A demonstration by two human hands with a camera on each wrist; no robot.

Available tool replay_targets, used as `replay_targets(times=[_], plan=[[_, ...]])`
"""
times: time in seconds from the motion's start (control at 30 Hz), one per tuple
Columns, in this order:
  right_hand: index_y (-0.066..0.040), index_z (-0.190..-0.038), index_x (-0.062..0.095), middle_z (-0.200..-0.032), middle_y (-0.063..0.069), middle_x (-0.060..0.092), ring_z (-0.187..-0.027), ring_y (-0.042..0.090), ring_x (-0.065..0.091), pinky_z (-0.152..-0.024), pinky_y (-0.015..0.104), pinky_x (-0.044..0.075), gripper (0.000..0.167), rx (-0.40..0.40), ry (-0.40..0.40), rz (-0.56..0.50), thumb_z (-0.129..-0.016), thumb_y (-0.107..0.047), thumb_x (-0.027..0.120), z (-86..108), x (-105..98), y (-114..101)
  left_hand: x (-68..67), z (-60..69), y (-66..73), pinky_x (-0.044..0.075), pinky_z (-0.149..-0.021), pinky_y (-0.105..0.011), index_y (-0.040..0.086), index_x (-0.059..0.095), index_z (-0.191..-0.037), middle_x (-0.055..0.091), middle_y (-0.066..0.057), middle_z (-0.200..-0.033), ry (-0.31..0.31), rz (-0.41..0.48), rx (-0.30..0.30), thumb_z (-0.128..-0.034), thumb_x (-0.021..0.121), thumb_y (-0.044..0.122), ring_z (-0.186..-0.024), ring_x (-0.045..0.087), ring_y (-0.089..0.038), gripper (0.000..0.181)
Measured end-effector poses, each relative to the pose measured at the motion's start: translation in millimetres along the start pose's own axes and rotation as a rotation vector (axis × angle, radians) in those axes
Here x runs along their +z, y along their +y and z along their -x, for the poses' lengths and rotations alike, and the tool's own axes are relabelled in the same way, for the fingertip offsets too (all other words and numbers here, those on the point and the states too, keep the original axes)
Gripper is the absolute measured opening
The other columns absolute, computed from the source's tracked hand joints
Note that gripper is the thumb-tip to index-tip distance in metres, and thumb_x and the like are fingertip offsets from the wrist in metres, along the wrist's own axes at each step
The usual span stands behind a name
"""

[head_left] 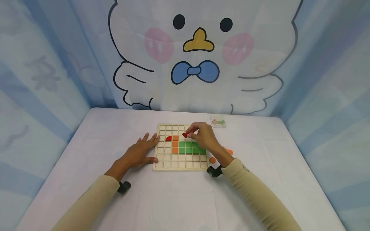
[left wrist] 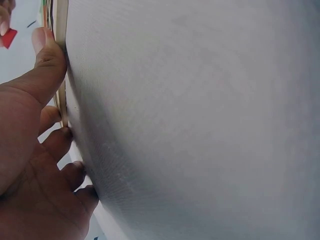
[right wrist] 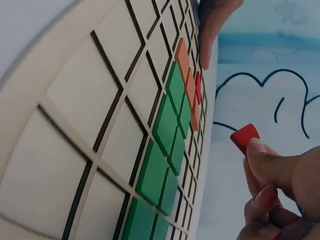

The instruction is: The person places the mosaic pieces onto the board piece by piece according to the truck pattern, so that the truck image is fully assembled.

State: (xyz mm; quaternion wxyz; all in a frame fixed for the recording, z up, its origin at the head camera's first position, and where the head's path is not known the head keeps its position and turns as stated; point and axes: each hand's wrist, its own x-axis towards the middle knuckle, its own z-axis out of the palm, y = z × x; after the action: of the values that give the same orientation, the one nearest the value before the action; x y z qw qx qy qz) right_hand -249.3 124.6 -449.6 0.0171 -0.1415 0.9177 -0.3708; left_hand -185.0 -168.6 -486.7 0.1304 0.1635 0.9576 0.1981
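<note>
A wooden grid board (head_left: pixel 164 164) lies on the table with green squares (head_left: pixel 189 147), a column of orange squares (head_left: pixel 175 144) and a red rounded piece (head_left: pixel 169 138) in its cells. My left hand (head_left: pixel 140 151) rests flat with fingers spread, thumb and fingertips touching the board's left edge; the left wrist view shows the thumb (left wrist: pixel 47 60) on that edge. Between thumb and fingers, my right hand (head_left: pixel 204 136) pinches a red piece (head_left: pixel 185 135) above the board's upper right part. The right wrist view shows this red piece (right wrist: pixel 245 137) held clear of the board.
Beyond the board's top right corner lies a small picture card (head_left: pixel 218 121). Orange round pieces (head_left: pixel 212 160) lie right of the board, partly behind my right forearm. A patterned curtain (head_left: pixel 199 93) stands behind the table (head_left: pixel 173 199).
</note>
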Motion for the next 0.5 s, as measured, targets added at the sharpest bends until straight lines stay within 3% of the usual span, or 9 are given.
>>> replay_targets(times=[0.1, 0.33, 0.5], plan=[[-0.021, -0.094, 0.08, -0.087, -0.005, 0.076, -0.083, 0.018, 0.06, -0.069, 0.031, 0.045, 0.007, -0.022, -0.014, -0.003, -0.092, -0.016, 0.084, -1.5, 8, -7, -0.4, -0.3, 0.3, 0.015, -0.133, -0.063, 0.017, 0.022, -0.171, 0.016, -0.008, -0.179, -0.004, 0.001, 0.0, -0.0909, 0.081, 0.045, -0.166, 0.006, -0.043, 0.103], [-0.019, -0.096, 0.082, -0.086, -0.006, 0.075, -0.077, 0.016, 0.061, -0.069, 0.031, 0.047, 0.005, -0.076, -0.068, -0.006, -0.094, -0.015, 0.083, -5.4, 28, -24, -1.2, -1.5, -0.2, 0.015, -0.133, -0.065, 0.018, 0.022, -0.171, 0.016, -0.009, -0.179, -0.009, 0.001, 0.001, -0.0904, 0.081, 0.046, -0.166, 0.006, -0.044, 0.104], [-0.022, -0.093, 0.083, -0.086, -0.008, 0.075, -0.085, 0.014, 0.063, -0.075, 0.032, 0.05, 0.006, -0.096, -0.104, 0.012, -0.094, -0.015, 0.083, -8.8, 45, -33, -1.2, -1.3, -1.4, 0.017, -0.131, -0.067, 0.017, 0.023, -0.17, 0.016, -0.009, -0.179, -0.01, 0.007, 0.013, -0.0904, 0.081, 0.046, -0.166, 0.006, -0.045, 0.103]])
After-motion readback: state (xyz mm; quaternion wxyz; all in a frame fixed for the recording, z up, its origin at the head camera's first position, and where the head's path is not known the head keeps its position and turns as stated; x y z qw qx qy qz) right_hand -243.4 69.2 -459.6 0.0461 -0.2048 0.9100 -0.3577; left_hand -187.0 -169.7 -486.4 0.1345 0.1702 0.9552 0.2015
